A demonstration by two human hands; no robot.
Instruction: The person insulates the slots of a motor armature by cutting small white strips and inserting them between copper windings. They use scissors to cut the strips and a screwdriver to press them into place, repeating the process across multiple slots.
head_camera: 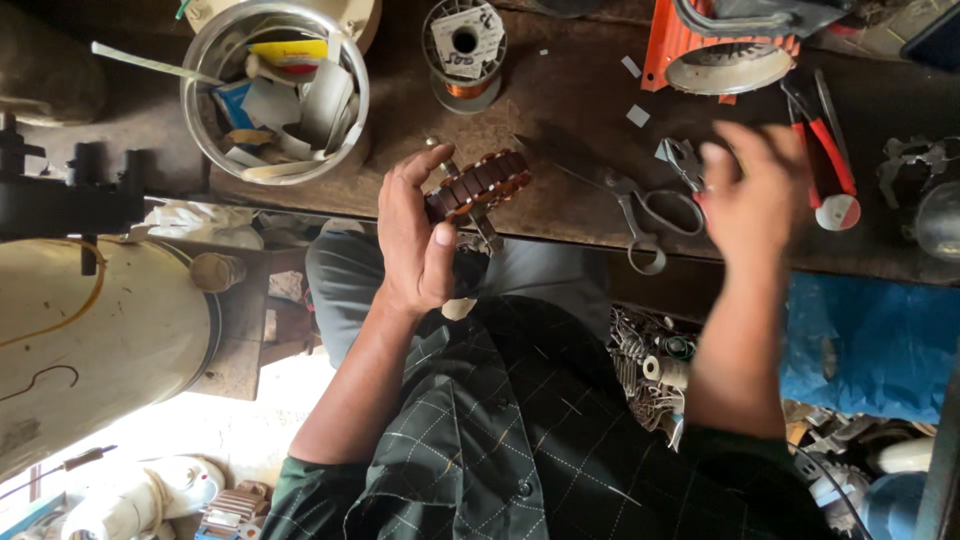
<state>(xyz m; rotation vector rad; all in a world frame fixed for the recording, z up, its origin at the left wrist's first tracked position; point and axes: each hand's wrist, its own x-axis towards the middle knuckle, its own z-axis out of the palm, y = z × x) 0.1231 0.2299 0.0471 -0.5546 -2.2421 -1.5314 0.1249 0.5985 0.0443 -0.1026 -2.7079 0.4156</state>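
My left hand (415, 235) grips a small motor armature (478, 186) with brown slotted core and copper windings, its thin shaft sticking out both ends, held over the near edge of the dark workbench (560, 110). My right hand (752, 195) is blurred, fingers spread, hovering over the bench just right of a pair of steel scissors (645, 215) and a small grey metal tool (682, 160). Nothing shows in the right hand.
A steel bowl (275, 90) of paper scraps and strips sits back left. A spool of copper wire (463, 50) stands behind the armature. An orange motor housing (720, 50) and red-handled pliers (825, 150) lie back right. A cream drum (100, 340) sits left; parts litter the floor.
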